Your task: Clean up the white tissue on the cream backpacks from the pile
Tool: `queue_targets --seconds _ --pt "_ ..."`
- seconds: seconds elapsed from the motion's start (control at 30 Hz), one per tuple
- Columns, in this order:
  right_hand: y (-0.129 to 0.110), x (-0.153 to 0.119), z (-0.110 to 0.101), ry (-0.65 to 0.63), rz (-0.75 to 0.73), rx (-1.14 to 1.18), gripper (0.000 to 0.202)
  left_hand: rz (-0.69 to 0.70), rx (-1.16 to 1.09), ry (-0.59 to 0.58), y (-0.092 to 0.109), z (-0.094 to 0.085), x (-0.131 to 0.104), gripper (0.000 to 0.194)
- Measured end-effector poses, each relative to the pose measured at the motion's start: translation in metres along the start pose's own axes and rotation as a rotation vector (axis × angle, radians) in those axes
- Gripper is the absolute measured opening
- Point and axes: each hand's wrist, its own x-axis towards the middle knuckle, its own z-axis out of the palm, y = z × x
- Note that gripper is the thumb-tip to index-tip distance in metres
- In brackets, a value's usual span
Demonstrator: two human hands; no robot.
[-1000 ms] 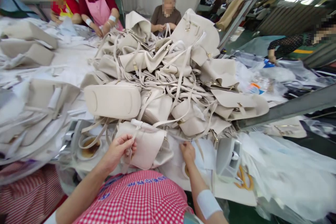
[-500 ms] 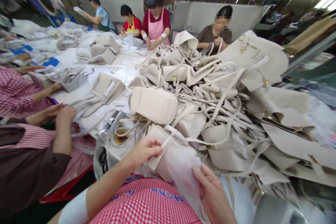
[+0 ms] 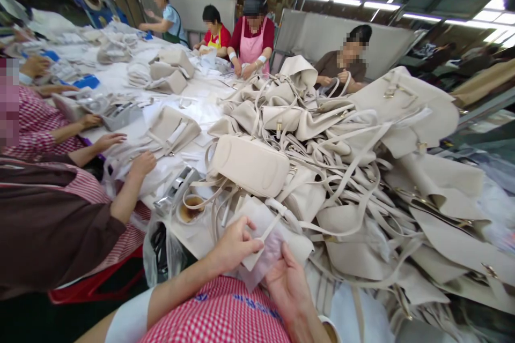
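Observation:
My left hand (image 3: 237,246) is closed in a pinch on a narrow cream strap (image 3: 271,229), which ends in a small flat flap (image 3: 252,260) below the thumb. Close by on the right, my right hand (image 3: 287,278) grips a thin translucent sheet (image 3: 267,252) between thumb and fingers. The sheet lies gathered over a cream bag (image 3: 300,244) directly in front of me. Part of that bag is hidden behind the sheet and my hands. Just beyond it rests another cream handbag (image 3: 251,165) on its side, its smooth panel facing up.
A large heap of cream bags with tangled straps (image 3: 341,161) fills the right. Left of my hands stand a cup of brown liquid (image 3: 191,210) and a metal tape dispenser (image 3: 176,190). A co-worker's arm (image 3: 129,193) reaches in from the left; several people work across the table.
My right hand has moved left and up, close to my left hand, and the sheet hangs less spread out. The view has shifted slightly. The left co-worker's hands have moved apart and rightward.

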Motion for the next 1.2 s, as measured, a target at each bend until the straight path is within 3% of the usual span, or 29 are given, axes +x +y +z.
queue_targets --seconds 0.1,0.2,0.33,0.43,0.63,0.8,0.87,1.0,1.2 --pt "0.000 -0.001 0.006 0.010 0.030 0.037 0.032 0.079 0.224 0.113 -0.001 -0.005 0.001 0.049" --pt "-0.001 -0.003 0.013 0.057 0.039 0.066 0.034 0.101 0.372 0.149 0.000 -0.010 0.001 0.066" --pt "-0.003 -0.008 0.022 0.124 -0.059 0.002 0.037 0.207 0.491 0.216 -0.004 -0.012 0.006 0.069" --pt "-0.003 -0.009 0.026 0.116 -0.103 -0.083 0.051 0.289 0.554 0.245 -0.007 -0.011 0.009 0.069" --pt "0.000 -0.001 0.023 0.186 -0.108 -0.140 0.061 0.150 0.411 0.177 -0.009 -0.016 0.009 0.065" --pt "0.002 0.003 0.020 0.246 -0.158 -0.117 0.060 -0.037 0.014 -0.017 -0.022 -0.018 0.012 0.056" --pt "0.003 0.004 0.019 0.278 -0.182 -0.106 0.058 -0.101 -0.070 -0.043 -0.027 -0.017 0.013 0.055" --pt "0.005 0.005 0.018 0.308 -0.185 -0.090 0.060 -0.081 0.010 0.027 -0.028 -0.017 0.011 0.050" --pt "0.003 0.004 0.020 0.323 -0.164 -0.058 0.058 -0.030 0.105 0.017 -0.026 -0.015 0.010 0.031"
